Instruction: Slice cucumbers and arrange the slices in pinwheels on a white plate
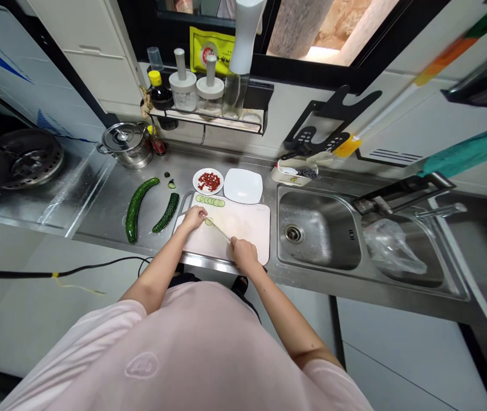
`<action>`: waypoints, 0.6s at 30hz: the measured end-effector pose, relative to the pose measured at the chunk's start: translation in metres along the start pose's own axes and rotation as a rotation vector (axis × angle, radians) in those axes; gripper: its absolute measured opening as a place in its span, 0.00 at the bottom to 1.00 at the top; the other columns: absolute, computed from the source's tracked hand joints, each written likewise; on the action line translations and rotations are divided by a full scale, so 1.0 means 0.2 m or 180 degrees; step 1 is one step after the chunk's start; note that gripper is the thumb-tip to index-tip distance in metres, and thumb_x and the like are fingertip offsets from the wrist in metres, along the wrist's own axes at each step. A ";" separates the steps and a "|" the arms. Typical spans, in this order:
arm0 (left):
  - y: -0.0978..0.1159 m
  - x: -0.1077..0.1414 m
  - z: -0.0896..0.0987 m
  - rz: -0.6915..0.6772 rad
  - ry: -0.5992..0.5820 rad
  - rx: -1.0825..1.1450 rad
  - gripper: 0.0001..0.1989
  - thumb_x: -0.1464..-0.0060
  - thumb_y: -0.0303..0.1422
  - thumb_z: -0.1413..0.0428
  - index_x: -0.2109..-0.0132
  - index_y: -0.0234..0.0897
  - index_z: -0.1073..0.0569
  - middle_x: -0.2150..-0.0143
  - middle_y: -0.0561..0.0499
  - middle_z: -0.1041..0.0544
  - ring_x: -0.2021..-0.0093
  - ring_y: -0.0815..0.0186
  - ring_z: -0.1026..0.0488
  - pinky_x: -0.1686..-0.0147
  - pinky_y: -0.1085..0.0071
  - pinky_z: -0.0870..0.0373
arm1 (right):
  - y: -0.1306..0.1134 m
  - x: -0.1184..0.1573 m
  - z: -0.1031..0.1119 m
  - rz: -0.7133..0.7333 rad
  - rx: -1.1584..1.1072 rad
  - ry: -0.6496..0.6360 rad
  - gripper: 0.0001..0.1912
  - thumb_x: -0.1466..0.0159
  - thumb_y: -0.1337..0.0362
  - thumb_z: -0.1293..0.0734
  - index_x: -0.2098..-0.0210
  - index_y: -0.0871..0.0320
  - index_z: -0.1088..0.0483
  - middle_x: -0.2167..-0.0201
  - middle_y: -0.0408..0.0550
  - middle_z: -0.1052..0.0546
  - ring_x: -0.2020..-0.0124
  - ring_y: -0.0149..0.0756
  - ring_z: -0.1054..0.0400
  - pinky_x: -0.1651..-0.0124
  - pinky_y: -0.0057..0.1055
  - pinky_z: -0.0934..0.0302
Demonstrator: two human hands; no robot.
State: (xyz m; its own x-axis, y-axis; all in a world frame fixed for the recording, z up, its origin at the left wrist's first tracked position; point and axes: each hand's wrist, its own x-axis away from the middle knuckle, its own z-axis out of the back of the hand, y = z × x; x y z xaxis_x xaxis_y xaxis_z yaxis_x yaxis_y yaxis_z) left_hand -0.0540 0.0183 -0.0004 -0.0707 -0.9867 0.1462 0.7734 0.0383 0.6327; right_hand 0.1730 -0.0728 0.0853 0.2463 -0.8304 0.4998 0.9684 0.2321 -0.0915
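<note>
On the white cutting board [247,228], my right hand [244,254] is wrapped round the handle of a kitchen knife [221,230]. Its narrow blade points up and left toward my left hand [195,218]. The fingers of that hand are drawn together at the board's left part, and what they hold, if anything, is too small to make out. A pale green cucumber slice [209,221] lies by the blade tip, just right of these fingers. A row of overlapping cucumber slices [210,200] runs along the board's far edge.
Left of the board lie a long whole cucumber [137,210], a shorter cut cucumber [166,213] and small end pieces [171,184]. Behind it stand a plate of chopped red pieces [208,181] and a white square plate [243,185]. A sink [318,228] is at right, a steel pot [127,145] back left.
</note>
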 end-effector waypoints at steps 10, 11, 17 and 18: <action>0.00 -0.01 0.00 0.0046 -0.0054 -0.0020 0.08 0.54 0.27 0.42 0.63 0.36 0.23 0.67 0.50 0.29 0.67 0.68 0.33 0.62 0.71 0.35 | 0.01 -0.06 0.00 0.0176 0.0047 -0.0093 0.15 0.37 0.76 0.45 0.53 0.60 0.36 0.61 0.56 0.25 0.58 0.40 0.29 0.59 0.31 0.40; 0.00 -0.01 0.00 0.0052 -0.0058 -0.0022 0.08 0.54 0.27 0.42 0.63 0.36 0.23 0.67 0.50 0.29 0.67 0.68 0.33 0.62 0.71 0.35 | 0.01 -0.07 0.01 0.0205 0.0049 -0.0108 0.15 0.37 0.76 0.45 0.53 0.61 0.35 0.61 0.57 0.25 0.58 0.41 0.29 0.60 0.31 0.40; 0.00 -0.01 0.00 0.0084 -0.0051 0.0003 0.09 0.54 0.28 0.42 0.63 0.36 0.23 0.68 0.51 0.29 0.68 0.68 0.33 0.62 0.71 0.35 | 0.04 -0.09 0.04 0.0238 0.0000 -0.0254 0.15 0.36 0.74 0.45 0.53 0.61 0.33 0.59 0.58 0.25 0.57 0.41 0.29 0.60 0.31 0.40; 0.00 -0.01 0.00 0.0092 -0.0057 0.0012 0.09 0.54 0.28 0.42 0.63 0.36 0.23 0.68 0.51 0.29 0.68 0.68 0.33 0.62 0.71 0.35 | 0.05 -0.09 0.04 0.0236 -0.0015 -0.0263 0.15 0.36 0.74 0.45 0.53 0.61 0.33 0.59 0.58 0.25 0.56 0.41 0.30 0.60 0.31 0.40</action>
State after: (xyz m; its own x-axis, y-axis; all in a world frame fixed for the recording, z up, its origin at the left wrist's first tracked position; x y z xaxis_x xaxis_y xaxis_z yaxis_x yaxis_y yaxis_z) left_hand -0.0544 0.0205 -0.0010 -0.0597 -0.9822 0.1780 0.7729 0.0674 0.6309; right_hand 0.1771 -0.0525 0.0820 0.3134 -0.7664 0.5607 0.9478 0.2889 -0.1349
